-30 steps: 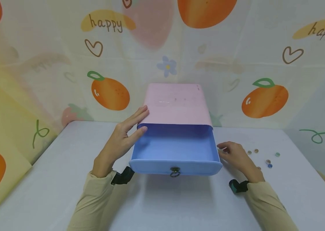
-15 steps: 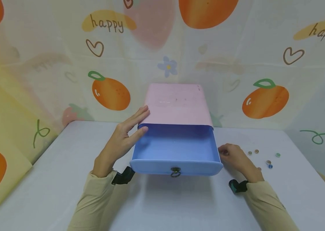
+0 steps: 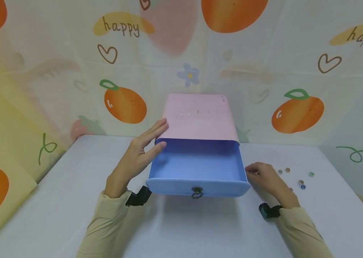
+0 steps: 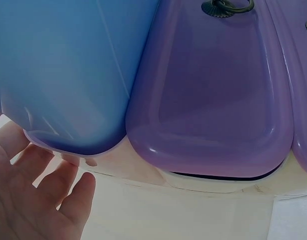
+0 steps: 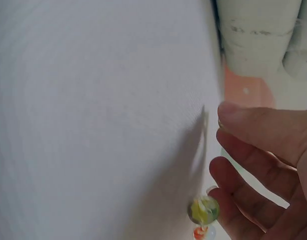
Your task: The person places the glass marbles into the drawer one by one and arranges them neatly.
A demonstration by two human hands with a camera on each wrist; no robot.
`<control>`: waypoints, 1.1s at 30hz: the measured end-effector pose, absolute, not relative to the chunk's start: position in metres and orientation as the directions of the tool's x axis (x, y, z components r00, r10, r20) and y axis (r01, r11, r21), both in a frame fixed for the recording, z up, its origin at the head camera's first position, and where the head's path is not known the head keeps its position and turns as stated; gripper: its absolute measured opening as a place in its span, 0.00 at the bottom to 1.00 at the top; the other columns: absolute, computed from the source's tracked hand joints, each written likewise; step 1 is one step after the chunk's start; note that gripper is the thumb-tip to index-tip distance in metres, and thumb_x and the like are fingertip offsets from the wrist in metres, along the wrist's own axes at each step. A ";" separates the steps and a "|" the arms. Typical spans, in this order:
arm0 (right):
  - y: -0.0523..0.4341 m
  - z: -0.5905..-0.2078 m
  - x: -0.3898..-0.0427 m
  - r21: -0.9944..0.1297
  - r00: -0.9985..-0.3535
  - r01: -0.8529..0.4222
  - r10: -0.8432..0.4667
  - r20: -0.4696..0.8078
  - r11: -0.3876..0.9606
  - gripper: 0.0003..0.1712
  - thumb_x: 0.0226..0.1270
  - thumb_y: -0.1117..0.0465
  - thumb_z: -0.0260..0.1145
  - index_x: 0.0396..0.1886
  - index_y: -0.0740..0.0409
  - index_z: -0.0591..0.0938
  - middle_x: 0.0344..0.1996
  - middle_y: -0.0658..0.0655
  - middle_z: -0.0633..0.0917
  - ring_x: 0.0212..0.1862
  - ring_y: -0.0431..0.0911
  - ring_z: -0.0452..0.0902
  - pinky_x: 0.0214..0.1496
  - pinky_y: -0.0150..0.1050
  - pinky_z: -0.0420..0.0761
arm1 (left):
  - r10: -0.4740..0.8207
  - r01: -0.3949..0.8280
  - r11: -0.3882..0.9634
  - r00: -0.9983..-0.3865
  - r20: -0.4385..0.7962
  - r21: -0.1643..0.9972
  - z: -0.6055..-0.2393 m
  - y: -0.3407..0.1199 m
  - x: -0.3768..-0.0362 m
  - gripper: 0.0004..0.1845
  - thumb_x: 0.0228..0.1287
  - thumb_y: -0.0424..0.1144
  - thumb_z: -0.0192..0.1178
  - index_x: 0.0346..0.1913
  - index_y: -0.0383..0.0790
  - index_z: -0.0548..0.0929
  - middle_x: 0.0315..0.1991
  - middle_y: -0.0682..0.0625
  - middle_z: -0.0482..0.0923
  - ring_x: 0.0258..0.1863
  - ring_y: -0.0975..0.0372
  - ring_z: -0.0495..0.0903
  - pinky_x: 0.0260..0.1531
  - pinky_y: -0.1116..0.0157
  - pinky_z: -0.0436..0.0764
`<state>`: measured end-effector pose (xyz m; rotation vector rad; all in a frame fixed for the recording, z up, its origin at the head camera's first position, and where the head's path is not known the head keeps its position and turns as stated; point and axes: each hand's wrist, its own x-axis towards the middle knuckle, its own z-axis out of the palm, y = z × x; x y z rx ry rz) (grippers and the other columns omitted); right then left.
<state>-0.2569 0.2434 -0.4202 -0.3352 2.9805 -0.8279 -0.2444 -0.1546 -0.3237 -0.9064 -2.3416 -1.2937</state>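
A small chest has a pink top (image 3: 201,116) and its blue drawer (image 3: 197,161) pulled out, showing a bare floor. My left hand (image 3: 134,156) lies along the chest's left side, fingers extended onto the edge of the pink top. In the left wrist view, purple drawers (image 4: 213,90) sit closed beside the blue one. Low by the drawer's right side, my right hand (image 3: 263,177) brings thumb and index finger together. A tiny glint of a marble (image 5: 220,123) shows between those fingertips, mostly hidden. Another marble (image 5: 203,209), yellow-green, lies near the lower fingers.
Several glass marbles (image 3: 301,182) are scattered on the white table (image 3: 329,222) to the right of my right hand. A ring pull (image 3: 197,193) hangs on the drawer front. Behind the table hangs a cloth printed with oranges (image 3: 297,114).
My right hand's fingertips have drawn together into a pinch, and the hand has shifted slightly lower beside the drawer. My left hand stays on the chest.
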 end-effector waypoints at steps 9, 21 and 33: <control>0.248 -0.419 -0.250 -0.526 -0.973 -0.225 -0.214 0.083 0.820 0.14 0.68 0.63 0.65 0.49 0.67 0.84 0.46 0.67 0.87 0.51 0.63 0.81 0.54 0.61 0.81 | 0.377 0.664 0.389 -0.747 0.547 0.639 -0.325 -0.155 -0.245 0.28 0.71 0.34 0.57 0.73 0.44 0.69 0.76 0.52 0.61 0.78 0.62 0.56 0.75 0.51 0.60; 0.250 -0.409 -0.246 -0.506 -0.962 -0.274 -0.230 0.148 0.818 0.14 0.65 0.65 0.67 0.48 0.67 0.85 0.44 0.66 0.88 0.50 0.63 0.82 0.53 0.62 0.81 | 0.377 0.660 0.387 -0.751 0.542 0.644 -0.324 -0.154 -0.244 0.28 0.71 0.34 0.58 0.73 0.44 0.69 0.76 0.52 0.61 0.78 0.62 0.56 0.75 0.51 0.60; 0.250 -0.387 -0.237 -0.526 -0.955 -0.294 -0.228 0.187 0.798 0.15 0.66 0.63 0.68 0.51 0.65 0.84 0.46 0.65 0.88 0.48 0.60 0.83 0.50 0.59 0.82 | 0.377 0.664 0.392 -0.748 0.547 0.637 -0.323 -0.155 -0.243 0.28 0.71 0.35 0.57 0.73 0.45 0.69 0.76 0.53 0.62 0.78 0.62 0.56 0.76 0.51 0.60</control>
